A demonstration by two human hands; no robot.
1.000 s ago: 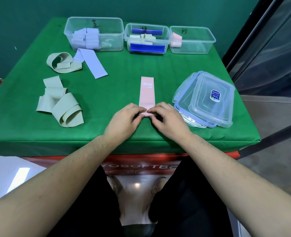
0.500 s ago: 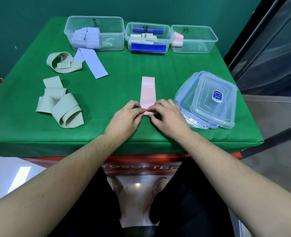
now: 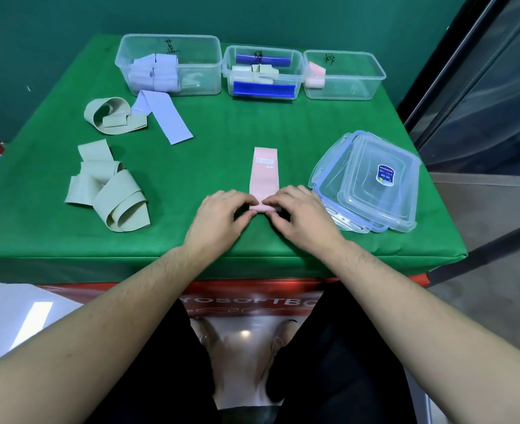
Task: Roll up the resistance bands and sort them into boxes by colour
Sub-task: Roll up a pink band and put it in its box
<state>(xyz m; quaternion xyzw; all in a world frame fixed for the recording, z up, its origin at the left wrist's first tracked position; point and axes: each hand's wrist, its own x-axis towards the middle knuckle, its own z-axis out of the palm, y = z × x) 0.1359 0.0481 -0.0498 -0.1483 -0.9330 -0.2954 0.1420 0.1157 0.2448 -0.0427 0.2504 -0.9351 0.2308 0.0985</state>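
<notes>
A pink resistance band point(image 3: 264, 172) lies flat on the green table point(image 3: 209, 166), its near end curled into a small roll. My left hand point(image 3: 219, 218) and my right hand point(image 3: 301, 218) pinch that roll from either side with their fingertips. Three clear boxes stand at the back: the left box point(image 3: 191, 41) holds lilac rolls, the middle box point(image 3: 298, 61) holds pale green rolls and blue pieces, the right box point(image 3: 362, 75) holds a pink roll point(image 3: 314, 75). A loose lilac band point(image 3: 164, 117) and pale green bands point(image 3: 115, 116) point(image 3: 112, 191) lie at the left.
A stack of clear box lids point(image 3: 371, 182) sits right beside my right hand. The table's front edge runs just under my wrists. A dark glass wall stands to the right, a green wall behind the boxes.
The roll at the pink band's near end has advanced a little away from me, and the flat part is slightly shorter. Both hands followed it forward.
</notes>
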